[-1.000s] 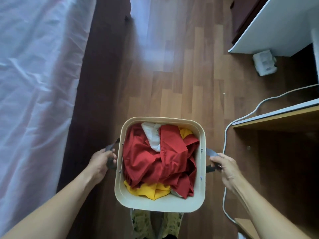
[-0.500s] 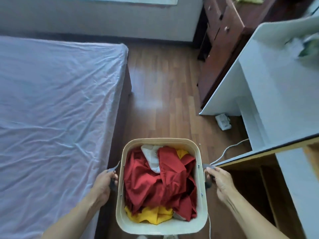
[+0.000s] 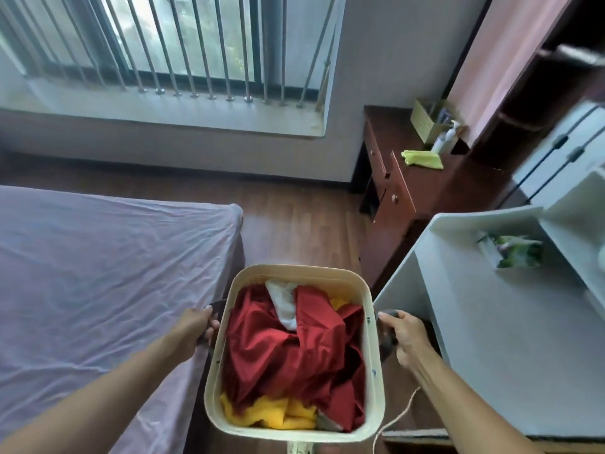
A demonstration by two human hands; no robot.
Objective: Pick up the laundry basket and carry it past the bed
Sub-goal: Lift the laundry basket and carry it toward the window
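A cream laundry basket (image 3: pixel 375 375) hangs in front of me, filled with red, yellow and white clothes (image 3: pixel 294 348). My left hand (image 3: pixel 193 326) is closed around its dark left handle. My right hand (image 3: pixel 404 332) grips the dark right handle. The bed (image 3: pixel 98 273), covered in a pale purple sheet, lies to the left, and its far corner is level with the basket's far rim. The basket sits over the strip of wooden floor between the bed and the white desk.
A white desk (image 3: pixel 491 306) stands close on the right with a green packet (image 3: pixel 510 252) on it. Beyond it is a dark wooden dresser (image 3: pixel 402 191) with a yellow cloth (image 3: pixel 422 158). A barred window (image 3: pixel 183 44) fills the far wall. A cable (image 3: pixel 397 417) trails on the wooden floor (image 3: pixel 294 217).
The view has lifted from the floor to the window wall. The basket, still held by both handles, has come nearer the bed's far corner.
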